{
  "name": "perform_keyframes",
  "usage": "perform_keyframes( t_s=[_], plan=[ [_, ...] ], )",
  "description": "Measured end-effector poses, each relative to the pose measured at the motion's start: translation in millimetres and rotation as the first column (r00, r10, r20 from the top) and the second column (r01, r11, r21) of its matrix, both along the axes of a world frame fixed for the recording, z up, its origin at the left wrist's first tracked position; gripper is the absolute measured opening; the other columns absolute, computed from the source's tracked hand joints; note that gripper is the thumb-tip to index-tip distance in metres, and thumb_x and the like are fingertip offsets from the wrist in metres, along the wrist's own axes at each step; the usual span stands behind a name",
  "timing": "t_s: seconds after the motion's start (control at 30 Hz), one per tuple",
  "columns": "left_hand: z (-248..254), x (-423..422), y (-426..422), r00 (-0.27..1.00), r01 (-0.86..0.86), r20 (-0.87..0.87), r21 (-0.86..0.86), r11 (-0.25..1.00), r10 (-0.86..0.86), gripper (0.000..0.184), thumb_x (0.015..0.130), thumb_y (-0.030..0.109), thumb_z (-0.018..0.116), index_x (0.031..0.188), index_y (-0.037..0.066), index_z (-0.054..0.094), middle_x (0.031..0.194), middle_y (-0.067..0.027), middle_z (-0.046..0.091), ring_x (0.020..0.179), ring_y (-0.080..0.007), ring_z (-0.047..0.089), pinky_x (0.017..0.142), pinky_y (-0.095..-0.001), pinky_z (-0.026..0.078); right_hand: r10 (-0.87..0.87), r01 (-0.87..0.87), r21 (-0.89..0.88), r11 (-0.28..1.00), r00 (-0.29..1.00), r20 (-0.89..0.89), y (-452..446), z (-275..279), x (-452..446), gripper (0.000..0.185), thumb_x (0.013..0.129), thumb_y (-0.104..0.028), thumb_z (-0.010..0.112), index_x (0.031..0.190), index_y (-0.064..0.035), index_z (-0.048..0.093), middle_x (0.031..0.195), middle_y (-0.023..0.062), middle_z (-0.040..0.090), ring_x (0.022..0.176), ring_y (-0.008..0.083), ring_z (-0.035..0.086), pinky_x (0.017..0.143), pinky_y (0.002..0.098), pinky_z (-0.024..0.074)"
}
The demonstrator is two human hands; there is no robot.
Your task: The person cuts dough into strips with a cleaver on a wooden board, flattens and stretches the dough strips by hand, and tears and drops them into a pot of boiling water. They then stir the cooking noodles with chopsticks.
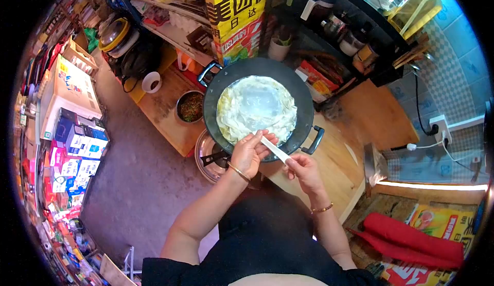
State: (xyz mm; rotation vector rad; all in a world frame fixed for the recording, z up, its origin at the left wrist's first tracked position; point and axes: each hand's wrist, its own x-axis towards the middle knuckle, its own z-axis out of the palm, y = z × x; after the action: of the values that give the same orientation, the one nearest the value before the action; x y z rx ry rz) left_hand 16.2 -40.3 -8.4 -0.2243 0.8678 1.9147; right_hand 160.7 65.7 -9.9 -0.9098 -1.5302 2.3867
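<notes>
A black two-handled wok (213,101) holds a pale, wrinkled mass (234,121) with a translucent middle. Over the wok's near edge, my left hand (249,155) has its fingers closed on one end of a white strip (275,149). The strip slants down to my right hand (304,173), where thumb and fingers pinch its other end. What the strip is made of cannot be made out.
Left of the wok are a bowl of dark, speckled food (190,107) and a white cup (151,82). A metal lid or basin (201,155) lies partly under the wok. Behind stands a black shelf (303,26) with jars; a cleaver-like blade (369,162) is at right.
</notes>
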Motion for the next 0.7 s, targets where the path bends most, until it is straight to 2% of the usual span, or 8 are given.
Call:
perform_keyframes(
  t_s=[0.1,0.17,0.2,0.23,0.3,0.43,0.57,0.7],
  plan=[
    [3,-3,1,0.998,-0.037,-0.043,0.002,0.999,0.037,0.024,0.090,0.018,0.044,0.100,-0.003,0.047,0.095,-0.0156,0.058,0.090,-0.0247,0.059,0.080,-0.0326,0.048,0.004,-0.005,-0.087,0.996,1.000,-0.013,2,3,0,0.014,0.083,-0.011,0.057,0.089,0.0013,0.057,0.070,0.0063,0.060,0.052,0.0075,0.050,0.049,0.0183,0.0404],
    [0,1,4,0.997,-0.078,0.021,0.139,0.987,0.076,0.029,0.090,0.025,0.044,0.102,-0.002,0.047,0.099,-0.0162,0.056,0.095,-0.0235,0.056,0.083,-0.0322,0.046,-0.027,0.020,-0.157,0.987,0.999,-0.041,0,10,-7,0.014,0.083,-0.011,0.056,0.090,0.0015,0.058,0.071,0.0060,0.060,0.054,0.0075,0.050,0.050,0.0185,0.0407],
    [-3,10,5,0.988,0.031,0.144,0.170,0.985,-0.056,0.036,0.090,0.031,0.043,0.106,-0.001,0.046,0.102,-0.0140,0.055,0.094,-0.0204,0.054,0.082,-0.0312,0.044,-0.061,0.044,-0.227,0.973,0.996,-0.068,-2,13,-11,0.014,0.084,-0.011,0.056,0.091,0.0016,0.058,0.072,0.0057,0.060,0.055,0.0075,0.050,0.051,0.0187,0.0411],
    [-13,16,2,0.950,0.222,0.145,0.313,0.924,-0.277,0.039,0.090,0.034,0.043,0.109,0.000,0.046,0.101,-0.0098,0.055,0.087,-0.0167,0.054,0.079,-0.0305,0.044,-0.060,0.043,-0.227,0.973,0.996,-0.068,-3,12,-13,0.014,0.084,-0.011,0.056,0.091,0.0016,0.058,0.072,0.0057,0.060,0.055,0.0075,0.050,0.051,0.0187,0.0411],
    [-20,30,-2,0.947,0.292,0.068,0.223,0.930,-0.314,0.036,0.090,0.030,0.043,0.109,0.000,0.047,0.101,-0.0073,0.056,0.083,-0.0141,0.054,0.075,-0.0284,0.045,0.005,-0.010,-0.108,0.994,0.999,-0.050,-4,6,-18,0.014,0.084,-0.011,0.056,0.090,0.0018,0.058,0.073,0.0048,0.060,0.058,0.0072,0.050,0.054,0.0191,0.0414],
    [-13,25,3,0.988,0.088,-0.127,0.014,0.996,-0.086,0.026,0.090,0.019,0.043,0.106,-0.001,0.047,0.097,-0.0124,0.057,0.088,-0.0188,0.057,0.077,-0.0316,0.047,-0.017,0.004,0.130,0.992,0.995,0.099,-5,0,-14,0.013,0.083,-0.011,0.058,0.087,0.0016,0.059,0.069,0.0029,0.059,0.054,0.0057,0.049,0.048,0.0178,0.0401],
    [-3,20,0,0.999,0.034,-0.025,0.017,0.999,-0.034,0.023,0.089,0.015,0.044,0.104,-0.003,0.047,0.097,-0.0158,0.057,0.091,-0.0248,0.058,0.078,-0.0350,0.049,-0.031,0.033,0.035,0.999,0.999,-0.040,-3,-8,-8,0.013,0.082,-0.011,0.058,0.088,0.0014,0.059,0.068,0.0037,0.059,0.053,0.0059,0.050,0.047,0.0174,0.0408],
    [-1,12,0,1.000,0.022,-0.022,0.034,0.999,-0.021,0.024,0.089,0.015,0.044,0.105,-0.003,0.046,0.097,-0.0158,0.057,0.091,-0.0264,0.058,0.078,-0.0365,0.050,-0.023,0.019,-0.083,0.996,0.998,-0.052,-1,-3,-7,0.014,0.083,-0.010,0.057,0.090,0.0022,0.058,0.071,0.0054,0.060,0.055,0.0075,0.051,0.050,0.0186,0.0428]
  ],
)
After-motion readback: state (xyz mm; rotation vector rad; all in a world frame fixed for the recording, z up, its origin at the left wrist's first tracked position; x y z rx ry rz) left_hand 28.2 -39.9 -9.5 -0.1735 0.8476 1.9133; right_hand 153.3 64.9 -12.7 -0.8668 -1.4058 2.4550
